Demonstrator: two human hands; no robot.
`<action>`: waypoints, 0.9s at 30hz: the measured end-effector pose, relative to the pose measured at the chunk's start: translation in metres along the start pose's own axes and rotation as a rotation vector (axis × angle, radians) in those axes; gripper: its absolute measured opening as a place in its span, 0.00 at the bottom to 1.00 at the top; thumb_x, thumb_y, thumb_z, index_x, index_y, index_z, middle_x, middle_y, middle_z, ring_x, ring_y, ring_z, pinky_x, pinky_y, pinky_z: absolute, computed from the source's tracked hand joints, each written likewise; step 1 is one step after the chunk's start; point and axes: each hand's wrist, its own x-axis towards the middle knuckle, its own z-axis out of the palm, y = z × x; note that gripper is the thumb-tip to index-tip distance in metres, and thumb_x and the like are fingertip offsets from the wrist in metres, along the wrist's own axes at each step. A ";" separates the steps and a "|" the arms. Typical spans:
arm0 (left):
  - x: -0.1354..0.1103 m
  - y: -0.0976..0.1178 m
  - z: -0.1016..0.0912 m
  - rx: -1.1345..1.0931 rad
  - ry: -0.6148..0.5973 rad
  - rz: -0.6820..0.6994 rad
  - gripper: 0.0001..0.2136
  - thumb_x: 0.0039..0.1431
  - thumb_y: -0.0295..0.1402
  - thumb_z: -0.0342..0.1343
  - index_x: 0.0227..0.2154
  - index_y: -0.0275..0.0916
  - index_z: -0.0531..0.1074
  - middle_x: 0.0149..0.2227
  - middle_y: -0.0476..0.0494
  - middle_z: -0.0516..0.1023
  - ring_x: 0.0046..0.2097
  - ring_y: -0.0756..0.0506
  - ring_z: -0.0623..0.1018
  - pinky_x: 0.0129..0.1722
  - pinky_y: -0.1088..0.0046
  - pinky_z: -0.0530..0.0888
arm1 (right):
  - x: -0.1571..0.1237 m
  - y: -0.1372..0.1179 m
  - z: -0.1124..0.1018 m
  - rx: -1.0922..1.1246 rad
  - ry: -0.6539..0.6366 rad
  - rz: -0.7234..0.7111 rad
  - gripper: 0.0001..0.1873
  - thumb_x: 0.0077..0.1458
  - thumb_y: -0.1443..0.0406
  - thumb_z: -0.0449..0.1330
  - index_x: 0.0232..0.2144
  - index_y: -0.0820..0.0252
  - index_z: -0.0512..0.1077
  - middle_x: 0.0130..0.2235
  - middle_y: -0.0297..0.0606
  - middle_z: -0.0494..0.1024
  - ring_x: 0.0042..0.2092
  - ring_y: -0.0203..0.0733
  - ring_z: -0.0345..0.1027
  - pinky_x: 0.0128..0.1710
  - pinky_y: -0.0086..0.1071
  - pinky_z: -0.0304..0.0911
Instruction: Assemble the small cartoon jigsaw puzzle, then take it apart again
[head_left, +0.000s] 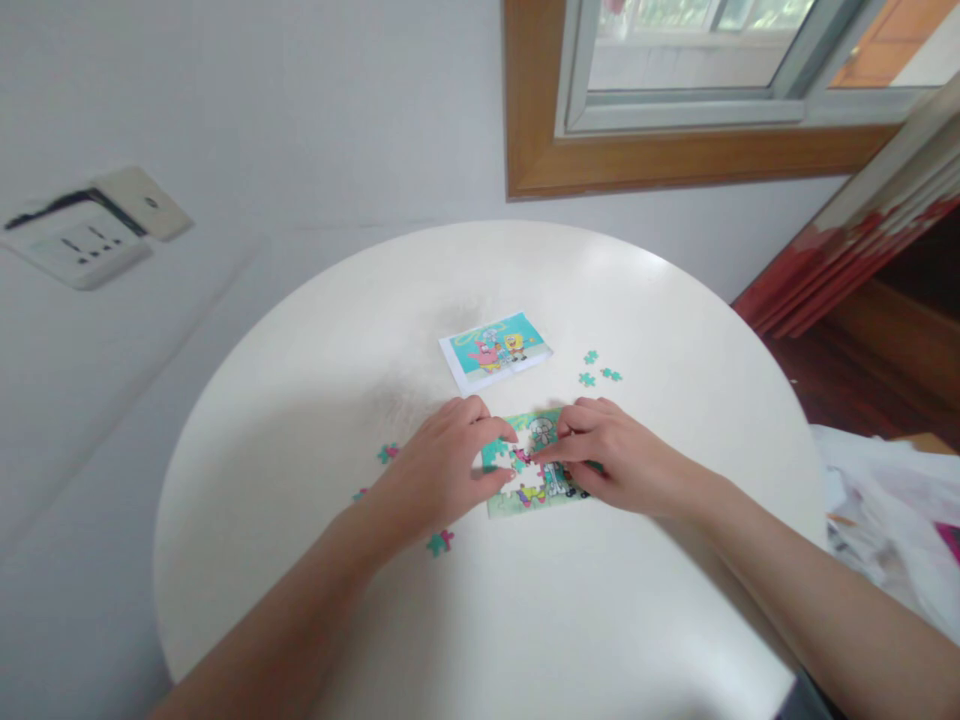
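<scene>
A partly filled jigsaw puzzle (498, 506) with cartoon figures lies flat on the white table, with a white gap in its middle-left part. My left hand (446, 462) rests over its left edge, thumb and index finger apart on either side of a small pink and teal puzzle piece (523, 456). From the other side, my right hand (619, 455) lies over the puzzle's right part. Its index finger stretches out to that piece and seems to touch it; the other fingers are bent. The hands cover both sides of the puzzle.
Behind the puzzle lies a reference picture card (498, 352). Several loose teal pieces (588, 379) sit at right; pink and teal pieces (440, 543) lie at left, one partly behind my left arm. The round table (300, 400) stands against a wall below a window (690, 110).
</scene>
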 end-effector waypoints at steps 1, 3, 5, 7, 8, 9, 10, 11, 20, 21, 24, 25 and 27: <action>0.000 -0.001 0.001 0.000 0.007 0.004 0.13 0.54 0.32 0.62 0.43 0.39 0.73 0.40 0.44 0.70 0.46 0.41 0.70 0.49 0.63 0.68 | 0.000 0.000 0.000 -0.002 -0.001 -0.001 0.23 0.55 0.74 0.53 0.48 0.51 0.77 0.35 0.39 0.70 0.39 0.41 0.62 0.42 0.37 0.56; 0.000 -0.001 0.002 0.000 0.024 0.017 0.12 0.54 0.31 0.62 0.43 0.39 0.73 0.40 0.44 0.70 0.46 0.42 0.70 0.48 0.63 0.68 | 0.001 -0.001 0.000 -0.003 -0.006 0.003 0.23 0.55 0.74 0.53 0.48 0.51 0.77 0.34 0.39 0.69 0.39 0.41 0.62 0.42 0.37 0.55; 0.000 -0.001 0.004 0.008 0.040 0.022 0.12 0.54 0.32 0.62 0.42 0.39 0.73 0.40 0.45 0.70 0.45 0.42 0.70 0.48 0.63 0.69 | 0.000 -0.002 -0.001 -0.007 -0.015 0.011 0.23 0.55 0.74 0.53 0.48 0.51 0.77 0.35 0.39 0.69 0.39 0.41 0.62 0.42 0.37 0.55; 0.000 0.000 0.005 0.028 0.053 0.013 0.11 0.54 0.32 0.62 0.41 0.39 0.74 0.39 0.45 0.70 0.44 0.42 0.71 0.47 0.62 0.69 | 0.000 -0.003 -0.001 -0.020 -0.026 0.018 0.23 0.55 0.74 0.53 0.48 0.50 0.77 0.35 0.38 0.69 0.39 0.41 0.62 0.42 0.37 0.55; 0.001 0.001 0.006 0.041 0.057 0.004 0.11 0.54 0.32 0.62 0.40 0.39 0.74 0.38 0.45 0.70 0.44 0.41 0.71 0.46 0.62 0.69 | 0.000 -0.004 -0.002 -0.032 -0.031 0.021 0.23 0.55 0.73 0.54 0.48 0.50 0.77 0.35 0.38 0.69 0.39 0.42 0.62 0.43 0.37 0.55; 0.001 0.002 0.007 0.055 0.063 -0.007 0.10 0.53 0.31 0.62 0.40 0.39 0.74 0.38 0.45 0.70 0.44 0.41 0.71 0.46 0.62 0.69 | 0.000 -0.004 -0.002 -0.044 -0.034 0.024 0.22 0.55 0.73 0.54 0.48 0.49 0.77 0.35 0.38 0.69 0.40 0.42 0.61 0.43 0.37 0.54; 0.002 0.004 0.007 0.068 0.067 -0.020 0.10 0.53 0.31 0.62 0.39 0.39 0.75 0.38 0.45 0.70 0.44 0.41 0.71 0.46 0.61 0.69 | 0.000 -0.005 -0.002 -0.057 -0.037 0.029 0.22 0.55 0.73 0.54 0.48 0.49 0.77 0.35 0.38 0.69 0.40 0.42 0.61 0.43 0.37 0.54; 0.002 0.006 0.008 0.078 0.068 -0.036 0.10 0.53 0.31 0.62 0.39 0.38 0.75 0.38 0.44 0.70 0.44 0.40 0.72 0.46 0.61 0.69 | 0.000 -0.006 -0.002 -0.067 -0.041 0.033 0.22 0.55 0.73 0.54 0.47 0.49 0.77 0.35 0.38 0.70 0.40 0.42 0.61 0.43 0.37 0.53; 0.003 0.009 0.011 -0.020 0.039 -0.157 0.10 0.52 0.29 0.60 0.39 0.37 0.74 0.39 0.42 0.71 0.45 0.40 0.73 0.48 0.61 0.70 | 0.000 -0.008 -0.002 -0.081 -0.061 0.067 0.20 0.55 0.72 0.55 0.46 0.49 0.77 0.36 0.38 0.71 0.41 0.42 0.61 0.42 0.36 0.51; 0.003 0.008 0.011 -0.039 0.032 -0.155 0.11 0.52 0.29 0.60 0.40 0.37 0.74 0.39 0.42 0.71 0.45 0.40 0.73 0.48 0.62 0.70 | 0.000 -0.008 -0.002 -0.081 -0.063 0.072 0.20 0.55 0.72 0.55 0.46 0.49 0.77 0.36 0.38 0.70 0.41 0.42 0.61 0.42 0.36 0.51; 0.001 0.006 0.009 -0.079 0.006 -0.162 0.12 0.52 0.28 0.59 0.41 0.38 0.74 0.40 0.42 0.71 0.46 0.40 0.73 0.47 0.62 0.70 | 0.001 -0.009 -0.003 -0.083 -0.073 0.080 0.20 0.56 0.72 0.55 0.46 0.49 0.77 0.35 0.38 0.70 0.41 0.42 0.61 0.41 0.36 0.51; 0.001 0.005 0.009 -0.085 0.003 -0.167 0.12 0.51 0.28 0.59 0.41 0.38 0.74 0.40 0.42 0.71 0.45 0.40 0.73 0.47 0.62 0.70 | 0.001 -0.010 -0.003 -0.084 -0.075 0.082 0.20 0.56 0.72 0.55 0.46 0.49 0.77 0.35 0.38 0.71 0.41 0.42 0.61 0.41 0.36 0.51; 0.002 0.005 0.009 -0.082 0.011 -0.167 0.13 0.51 0.29 0.61 0.41 0.38 0.74 0.40 0.42 0.71 0.45 0.40 0.73 0.47 0.62 0.70 | 0.002 -0.010 -0.003 -0.086 -0.076 0.084 0.20 0.56 0.72 0.55 0.46 0.49 0.77 0.36 0.38 0.70 0.41 0.42 0.61 0.42 0.36 0.51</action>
